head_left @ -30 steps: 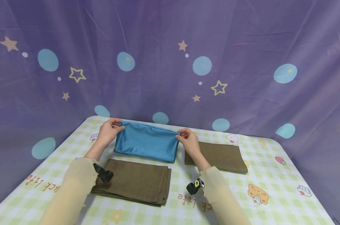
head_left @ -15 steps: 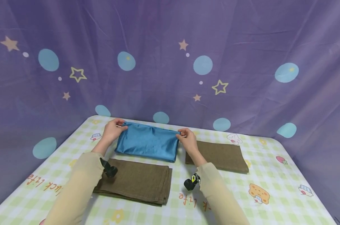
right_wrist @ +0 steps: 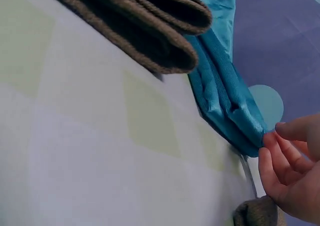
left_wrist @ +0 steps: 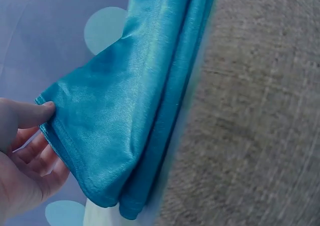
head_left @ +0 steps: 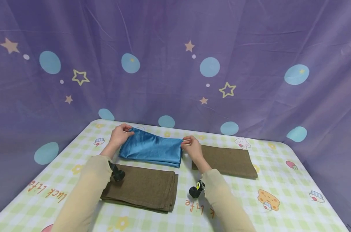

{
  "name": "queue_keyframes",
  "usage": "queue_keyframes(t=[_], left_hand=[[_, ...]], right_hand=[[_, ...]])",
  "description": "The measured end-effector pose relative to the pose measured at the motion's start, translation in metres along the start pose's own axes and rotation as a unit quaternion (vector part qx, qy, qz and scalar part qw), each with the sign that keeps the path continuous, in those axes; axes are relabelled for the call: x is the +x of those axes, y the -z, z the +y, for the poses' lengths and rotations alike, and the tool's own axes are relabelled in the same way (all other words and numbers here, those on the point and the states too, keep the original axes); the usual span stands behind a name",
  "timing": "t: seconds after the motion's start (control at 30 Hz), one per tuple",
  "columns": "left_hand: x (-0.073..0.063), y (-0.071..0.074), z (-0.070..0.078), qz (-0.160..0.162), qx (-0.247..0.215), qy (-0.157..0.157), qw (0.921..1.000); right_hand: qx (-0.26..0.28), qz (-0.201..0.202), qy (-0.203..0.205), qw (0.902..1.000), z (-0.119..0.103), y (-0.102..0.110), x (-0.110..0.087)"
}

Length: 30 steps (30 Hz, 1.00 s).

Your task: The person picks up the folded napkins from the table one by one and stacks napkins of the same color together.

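A shiny blue cloth (head_left: 152, 149), folded into a long rectangle, lies toward the back of the table with its far edge lifted. My left hand (head_left: 119, 134) pinches its far left corner between thumb and fingers; the left wrist view shows the thumb on top of the cloth's corner. At the other end, my right hand (head_left: 193, 148) pinches the far right corner, and in the right wrist view the fingertips (right_wrist: 270, 138) are right at the cloth's folded end. Between the hands the upper edge sags a little. Several folded layers show along the near edge.
A folded brown cloth (head_left: 143, 187) lies in front of the blue one, under my left wrist. Another folded brown cloth (head_left: 227, 161) lies to the right, beside my right hand. A checked tablecloth (head_left: 233, 206) covers the table; a purple curtain (head_left: 169, 96) hangs behind.
My left hand has shifted slightly right and toward me with its corner. My right hand has lowered its corner slightly. The blue cloth's upper edge has gone from taut to sagging.
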<state>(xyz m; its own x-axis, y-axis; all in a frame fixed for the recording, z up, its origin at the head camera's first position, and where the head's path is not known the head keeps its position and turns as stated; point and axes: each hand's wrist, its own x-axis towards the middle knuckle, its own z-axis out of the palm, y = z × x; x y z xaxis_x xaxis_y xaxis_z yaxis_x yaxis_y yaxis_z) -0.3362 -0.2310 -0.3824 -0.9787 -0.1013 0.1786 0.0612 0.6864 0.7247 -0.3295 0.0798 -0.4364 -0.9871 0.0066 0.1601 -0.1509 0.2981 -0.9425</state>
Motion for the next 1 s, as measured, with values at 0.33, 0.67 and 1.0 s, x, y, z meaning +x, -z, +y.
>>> queue_keyframes(t=[0.33,0.67,1.0], left_hand=[[0.002,-0.006,-0.005,-0.008,0.0,0.037,0.9993],[-0.002,-0.01,-0.011,-0.05,0.022,0.067,0.9963],[-0.009,-0.01,-0.017,-0.065,0.02,0.087,0.9939]], right_hand=[[-0.051,-0.02,0.018,0.9983,0.0,-0.004,-0.007],[-0.074,-0.047,0.017,0.996,0.0,0.0,-0.012],[-0.1,-0.051,0.027,0.9934,-0.001,0.003,-0.017]])
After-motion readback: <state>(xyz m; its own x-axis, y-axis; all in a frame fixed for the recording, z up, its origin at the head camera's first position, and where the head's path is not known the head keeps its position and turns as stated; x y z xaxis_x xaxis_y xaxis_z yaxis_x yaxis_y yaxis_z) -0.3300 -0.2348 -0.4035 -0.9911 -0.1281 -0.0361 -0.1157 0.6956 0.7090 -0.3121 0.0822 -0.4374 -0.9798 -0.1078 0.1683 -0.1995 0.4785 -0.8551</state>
